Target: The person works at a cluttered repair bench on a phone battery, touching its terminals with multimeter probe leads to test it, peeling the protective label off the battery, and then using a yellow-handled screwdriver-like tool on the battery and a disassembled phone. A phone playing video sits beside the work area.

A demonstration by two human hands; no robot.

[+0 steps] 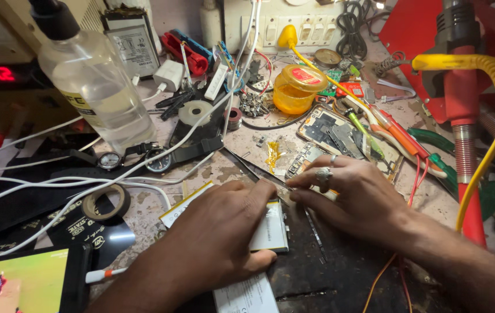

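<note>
Pretty cluttered repair tabletop (155,211) here. The person's left hand (213,232) lies flat, palm down, on a flat white rectangular phone battery with a yellow edge (270,230), fingers spread over most of it so only its right part and a strip at the upper left show. The battery sits on the dark front part of the tabletop, right in the middle of the view. The right hand (355,194), with a chunky silver ring (323,174) on one finger, has its fingertips pinched together at the battery's upper right corner, on a thin dark pair of tweezers (256,169) that run up and left from the fingers; whether the tips actually bite on anything is hidden by the fingers. So the left grip is open and pressing, the right one closed on the tweezers. Just behind the right hand lies an opened phone body with exposed boards (334,132), and near that a small round orange plastic jar (295,88). A clear plastic bottle with a black cap (94,81) stands at the far left, a roll of dark tape (106,202) lies left of the hands, and a red-handled tool with a yellow cable (462,87) stands at the right.
</note>
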